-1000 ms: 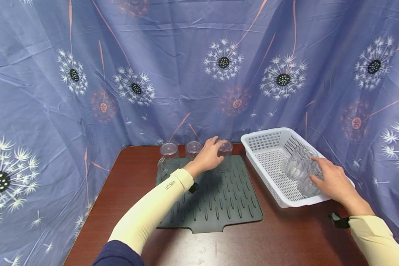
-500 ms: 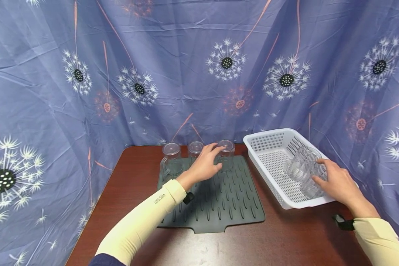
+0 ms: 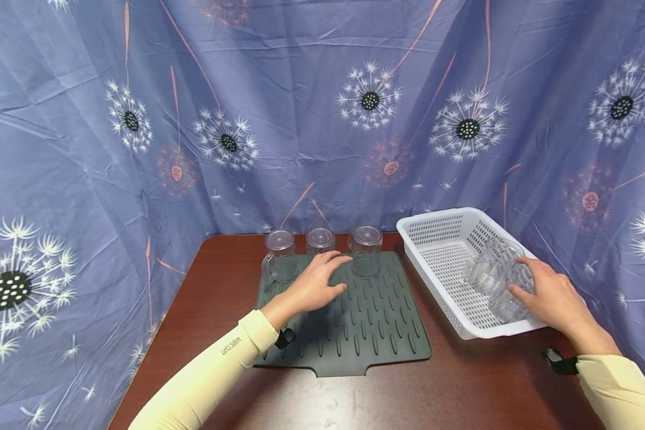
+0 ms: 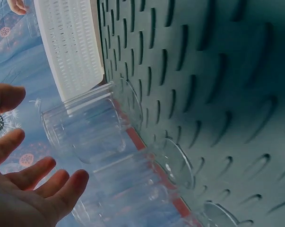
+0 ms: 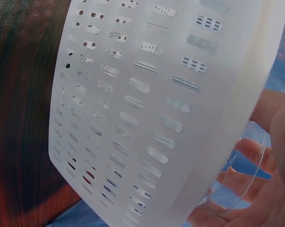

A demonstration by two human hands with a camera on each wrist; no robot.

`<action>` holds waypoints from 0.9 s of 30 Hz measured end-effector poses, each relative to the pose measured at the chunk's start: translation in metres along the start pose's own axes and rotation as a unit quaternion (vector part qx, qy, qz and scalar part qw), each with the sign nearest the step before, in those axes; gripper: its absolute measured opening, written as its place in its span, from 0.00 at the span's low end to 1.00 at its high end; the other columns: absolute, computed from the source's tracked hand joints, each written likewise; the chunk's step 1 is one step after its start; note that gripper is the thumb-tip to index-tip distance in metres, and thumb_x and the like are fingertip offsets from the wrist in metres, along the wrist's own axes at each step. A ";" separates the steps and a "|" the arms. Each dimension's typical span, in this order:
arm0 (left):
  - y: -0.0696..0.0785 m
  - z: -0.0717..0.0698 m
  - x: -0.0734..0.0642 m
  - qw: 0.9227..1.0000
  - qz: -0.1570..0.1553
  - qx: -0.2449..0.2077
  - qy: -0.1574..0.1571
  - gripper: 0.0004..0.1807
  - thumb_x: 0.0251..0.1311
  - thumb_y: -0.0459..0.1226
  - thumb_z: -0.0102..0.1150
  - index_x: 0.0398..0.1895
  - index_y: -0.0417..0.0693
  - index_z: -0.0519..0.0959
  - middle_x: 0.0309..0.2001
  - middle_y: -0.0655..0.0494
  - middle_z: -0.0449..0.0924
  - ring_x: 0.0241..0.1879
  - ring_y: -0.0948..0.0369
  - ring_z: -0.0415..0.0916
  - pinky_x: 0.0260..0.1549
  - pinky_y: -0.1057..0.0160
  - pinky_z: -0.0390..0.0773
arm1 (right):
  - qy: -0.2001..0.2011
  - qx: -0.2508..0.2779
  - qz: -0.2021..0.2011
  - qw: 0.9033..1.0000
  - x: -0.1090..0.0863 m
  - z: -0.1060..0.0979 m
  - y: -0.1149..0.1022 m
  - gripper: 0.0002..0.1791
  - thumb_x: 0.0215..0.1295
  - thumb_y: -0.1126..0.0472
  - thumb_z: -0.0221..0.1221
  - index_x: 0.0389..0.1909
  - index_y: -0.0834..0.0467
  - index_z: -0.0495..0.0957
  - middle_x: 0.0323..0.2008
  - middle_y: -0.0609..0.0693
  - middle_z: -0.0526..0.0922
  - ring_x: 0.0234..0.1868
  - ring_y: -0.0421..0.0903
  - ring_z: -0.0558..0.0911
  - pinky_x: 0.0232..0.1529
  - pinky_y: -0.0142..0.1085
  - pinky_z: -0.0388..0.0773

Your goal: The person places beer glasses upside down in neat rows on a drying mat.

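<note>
Three clear glass mugs stand upside down along the back of a dark ribbed drying mat: the left mug (image 3: 280,263), the middle mug (image 3: 321,239) and the right mug (image 3: 366,260). My left hand (image 3: 313,285) hovers over the mat (image 3: 365,334) with fingers spread and nothing in them, overlapping the middle mug's lower part. The left wrist view shows the fingers apart from the mugs (image 4: 88,125). At the white basket's near right side, my right hand (image 3: 559,306) grips a glass mug (image 3: 506,304), its fingers around the rim (image 5: 261,165). Palm and basket wall hide most of this mug.
The white perforated basket (image 3: 432,286) sits right of the mat on a brown wooden table (image 3: 376,400). Other clear glassware (image 3: 481,275) lies in its right half, close against the held mug. A blue dandelion-print curtain (image 3: 301,119) hangs behind the table and on both sides.
My left hand has drawn back from the right mug, toward me and to the left, leaving the mug standing on the mat. The right hand has stayed at the same mug in the basket.
</note>
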State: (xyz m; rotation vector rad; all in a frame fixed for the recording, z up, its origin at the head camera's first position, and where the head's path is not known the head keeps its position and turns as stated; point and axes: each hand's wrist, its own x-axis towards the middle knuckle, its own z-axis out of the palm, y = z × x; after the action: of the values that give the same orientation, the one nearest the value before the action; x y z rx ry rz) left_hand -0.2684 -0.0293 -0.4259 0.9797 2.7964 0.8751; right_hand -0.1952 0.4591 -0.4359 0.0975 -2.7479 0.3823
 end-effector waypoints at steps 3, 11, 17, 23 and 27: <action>-0.004 0.000 -0.008 1.000 0.008 0.009 -0.003 0.33 0.69 0.45 0.61 0.75 0.61 0.65 0.76 0.50 0.58 0.76 0.49 0.56 0.67 0.41 0.65 | 0.001 -0.001 -0.003 1.000 0.000 -0.001 0.001 0.35 0.59 0.58 0.69 0.63 0.67 0.67 0.56 0.77 0.72 0.51 0.79 0.72 0.47 0.67 0.64; -0.015 0.004 -0.029 1.000 -0.005 0.018 -0.013 0.33 0.68 0.46 0.62 0.75 0.61 0.65 0.75 0.50 0.60 0.74 0.49 0.58 0.65 0.42 0.67 | 0.007 -0.001 -0.011 1.000 0.000 0.001 0.002 0.35 0.57 0.59 0.70 0.62 0.67 0.68 0.55 0.77 0.73 0.50 0.79 0.73 0.47 0.67 0.64; -0.025 0.009 -0.047 0.999 -0.009 0.024 -0.022 0.33 0.67 0.45 0.63 0.74 0.59 0.67 0.74 0.48 0.63 0.75 0.47 0.58 0.66 0.41 0.66 | 0.011 0.004 -0.018 1.000 -0.001 0.000 0.002 0.35 0.57 0.60 0.70 0.62 0.67 0.68 0.55 0.77 0.73 0.51 0.79 0.73 0.47 0.67 0.64; -0.036 0.012 -0.062 0.999 -0.018 0.028 -0.029 0.33 0.66 0.44 0.63 0.74 0.57 0.67 0.73 0.45 0.64 0.74 0.45 0.58 0.65 0.39 0.66 | 0.006 0.005 -0.020 1.000 -0.001 -0.001 0.001 0.35 0.57 0.59 0.70 0.63 0.66 0.68 0.56 0.75 0.73 0.50 0.80 0.73 0.45 0.68 0.66; -0.043 0.011 -0.069 0.999 -0.023 0.024 -0.029 0.33 0.65 0.42 0.64 0.74 0.55 0.68 0.73 0.43 0.64 0.73 0.44 0.59 0.65 0.38 0.66 | 0.004 0.005 -0.015 1.000 -0.001 -0.002 0.001 0.35 0.58 0.58 0.70 0.63 0.64 0.68 0.57 0.75 0.73 0.49 0.80 0.73 0.44 0.69 0.67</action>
State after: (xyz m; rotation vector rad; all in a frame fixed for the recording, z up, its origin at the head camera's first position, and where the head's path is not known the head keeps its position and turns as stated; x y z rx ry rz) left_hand -0.2351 -0.0916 -0.4672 0.9284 2.7915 0.7666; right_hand -0.1939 0.4606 -0.4351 0.1405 -2.7339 0.3864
